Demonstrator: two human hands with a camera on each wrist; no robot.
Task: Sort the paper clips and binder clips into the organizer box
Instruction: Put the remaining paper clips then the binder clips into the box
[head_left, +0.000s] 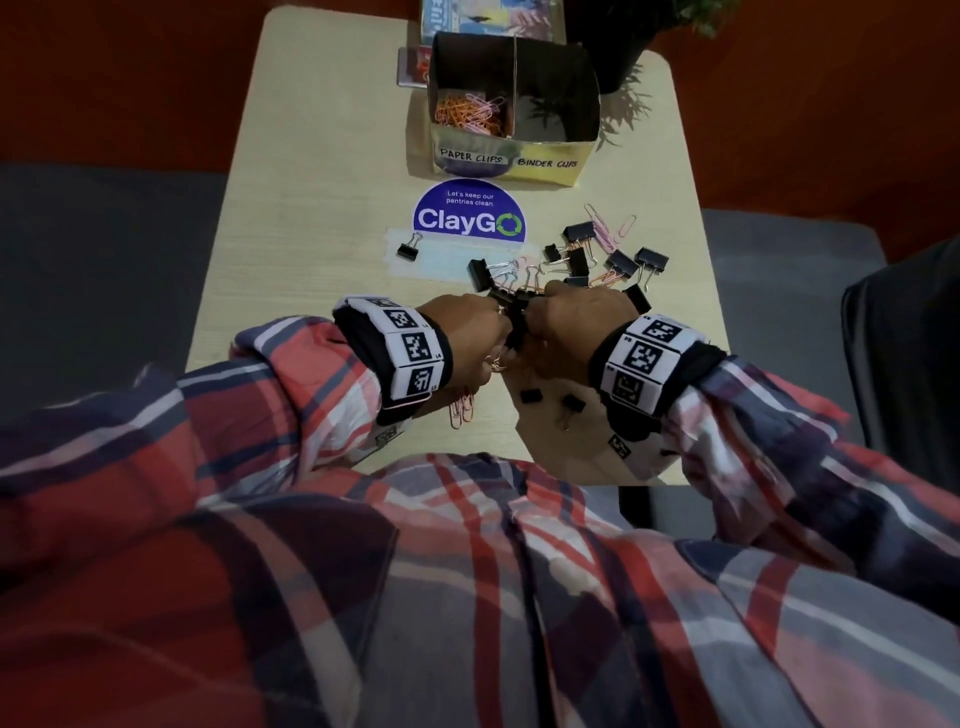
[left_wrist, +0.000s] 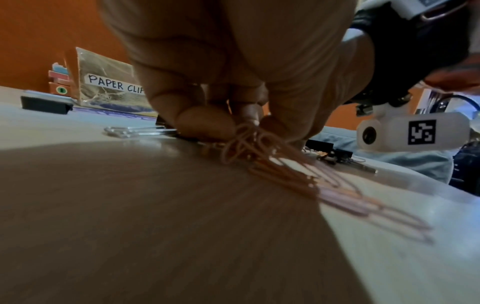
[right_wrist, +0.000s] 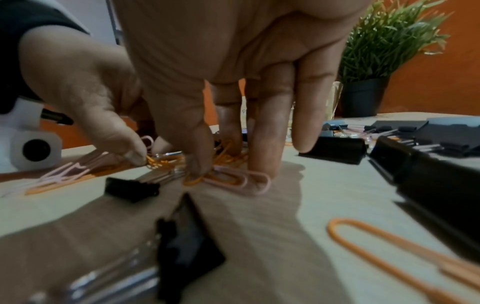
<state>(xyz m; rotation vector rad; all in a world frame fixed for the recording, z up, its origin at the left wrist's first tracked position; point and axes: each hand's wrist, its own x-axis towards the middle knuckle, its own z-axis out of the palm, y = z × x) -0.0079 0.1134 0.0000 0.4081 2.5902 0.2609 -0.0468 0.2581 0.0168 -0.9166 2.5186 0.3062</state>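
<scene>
Open cardboard organizer box (head_left: 545, 174) just behind round blue ClayGo sticker (head_left: 469, 213) on pale wooden table (head_left: 311, 182); orange and pink paper clips (head_left: 467, 114) in left compartment. Lone black binder clip (head_left: 409, 248) left of sticker, black binder clip heap (head_left: 621, 262) right-front, black potted plant (head_left: 618, 57) behind-right of it.

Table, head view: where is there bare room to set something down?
Bare: the left strip of the table, beside the organizer box and ClayGO sticker, left of the lone binder clip. Crowded: the clip pile centre-right.
</scene>
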